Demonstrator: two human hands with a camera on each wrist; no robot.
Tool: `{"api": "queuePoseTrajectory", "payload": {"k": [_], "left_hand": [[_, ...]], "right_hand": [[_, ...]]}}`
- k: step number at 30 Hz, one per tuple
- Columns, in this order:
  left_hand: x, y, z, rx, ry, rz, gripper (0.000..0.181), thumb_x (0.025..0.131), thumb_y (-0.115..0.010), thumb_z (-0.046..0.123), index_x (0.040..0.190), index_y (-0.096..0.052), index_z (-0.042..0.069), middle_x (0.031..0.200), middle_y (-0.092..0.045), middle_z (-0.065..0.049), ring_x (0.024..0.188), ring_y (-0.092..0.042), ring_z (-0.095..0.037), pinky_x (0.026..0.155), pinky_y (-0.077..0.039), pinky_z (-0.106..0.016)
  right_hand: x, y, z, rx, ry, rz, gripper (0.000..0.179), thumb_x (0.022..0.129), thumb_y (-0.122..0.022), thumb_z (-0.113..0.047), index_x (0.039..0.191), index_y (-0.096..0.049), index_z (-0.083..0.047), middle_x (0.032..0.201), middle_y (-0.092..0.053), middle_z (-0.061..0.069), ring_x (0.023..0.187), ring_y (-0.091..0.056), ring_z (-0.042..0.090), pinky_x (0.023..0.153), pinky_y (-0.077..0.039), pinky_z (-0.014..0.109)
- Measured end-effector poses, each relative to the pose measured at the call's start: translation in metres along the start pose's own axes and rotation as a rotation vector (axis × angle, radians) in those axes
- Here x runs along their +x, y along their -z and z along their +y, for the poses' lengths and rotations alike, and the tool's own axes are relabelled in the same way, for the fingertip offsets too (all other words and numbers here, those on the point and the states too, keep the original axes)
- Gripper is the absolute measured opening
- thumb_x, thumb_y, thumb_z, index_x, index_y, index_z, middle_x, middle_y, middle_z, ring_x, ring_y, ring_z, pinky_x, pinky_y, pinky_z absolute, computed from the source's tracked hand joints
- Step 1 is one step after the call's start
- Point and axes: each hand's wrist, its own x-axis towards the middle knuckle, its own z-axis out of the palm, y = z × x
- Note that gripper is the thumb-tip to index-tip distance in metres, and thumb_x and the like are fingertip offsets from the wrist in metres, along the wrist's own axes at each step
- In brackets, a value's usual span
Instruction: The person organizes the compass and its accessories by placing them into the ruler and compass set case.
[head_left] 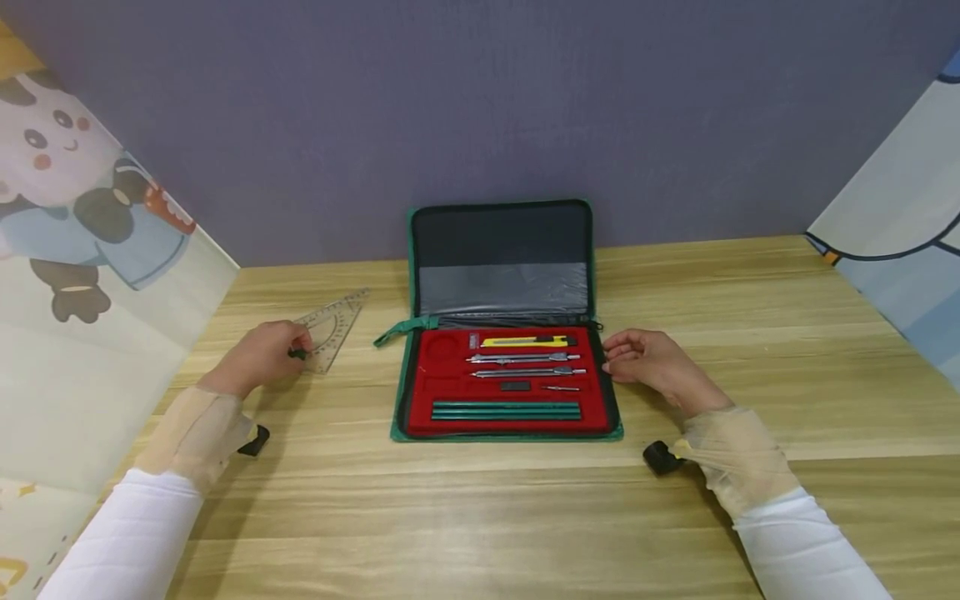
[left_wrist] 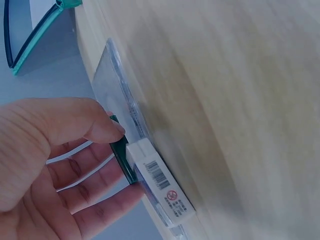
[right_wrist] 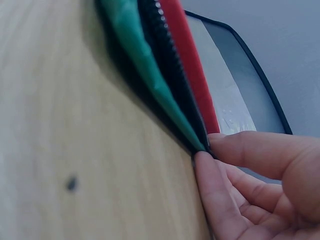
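Observation:
At the left, my left hand (head_left: 262, 354) pinches a small dark green piece (left_wrist: 121, 152) between thumb and fingers; its kind is unclear. Against that piece, in the left wrist view, lies a white eraser (left_wrist: 162, 185) with a barcode. Clear plastic set squares (head_left: 347, 323), with a protractor curve among them, lie beneath on the table. My right hand (head_left: 652, 367) pinches the right edge of an open green zip case (head_left: 403, 392). Its red tray (head_left: 450, 383) holds a yellow cutter (head_left: 525, 342), two metal compasses (head_left: 517, 373) and several green pencils (head_left: 506, 411).
Also in the tray are a small dark block (head_left: 515, 386) and a short metal piece (head_left: 561, 388). The case's lid (head_left: 495, 237) leans up near the grey back wall (head_left: 487, 100). A green strap (head_left: 397, 332) sticks out left. Printed panels (head_left: 112, 217) flank the wooden table (head_left: 450, 517).

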Motion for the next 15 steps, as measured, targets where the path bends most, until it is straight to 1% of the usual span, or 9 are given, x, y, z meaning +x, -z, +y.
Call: {"api": "queuePoseTrajectory", "payload": {"k": [4,9,15], "left_hand": [[0.001,0.000,0.002,0.006,-0.014,0.011,0.018,0.066,-0.064,-0.006,0.083,-0.063,0.001,0.081,-0.064,-0.009,0.078,-0.059,-0.027,0.071,-0.049,-0.045],[0.003,0.001,0.007,0.024,-0.030,0.013,0.018,0.068,-0.064,-0.007,0.084,-0.063,0.000,0.082,-0.064,-0.010,0.079,-0.060,-0.027,0.072,-0.050,-0.046],[0.005,0.006,0.020,0.015,-0.032,0.002,0.017,0.070,-0.065,-0.007,0.086,-0.063,0.000,0.084,-0.065,-0.011,0.077,-0.060,-0.026,0.069,-0.050,-0.044]], "right_hand": [[0.000,0.000,0.000,0.009,0.003,-0.008,0.044,0.084,-0.059,0.007,0.124,-0.043,0.015,0.101,-0.054,0.015,0.080,-0.059,0.005,0.071,-0.054,0.021],[0.000,0.000,0.000,0.015,0.010,-0.009,0.044,0.084,-0.059,0.007,0.124,-0.043,0.016,0.100,-0.054,0.014,0.079,-0.059,0.005,0.071,-0.054,0.020],[-0.002,0.001,0.000,0.028,0.005,-0.012,0.043,0.085,-0.059,0.006,0.124,-0.042,0.016,0.100,-0.054,0.014,0.080,-0.059,0.005,0.071,-0.054,0.021]]}}
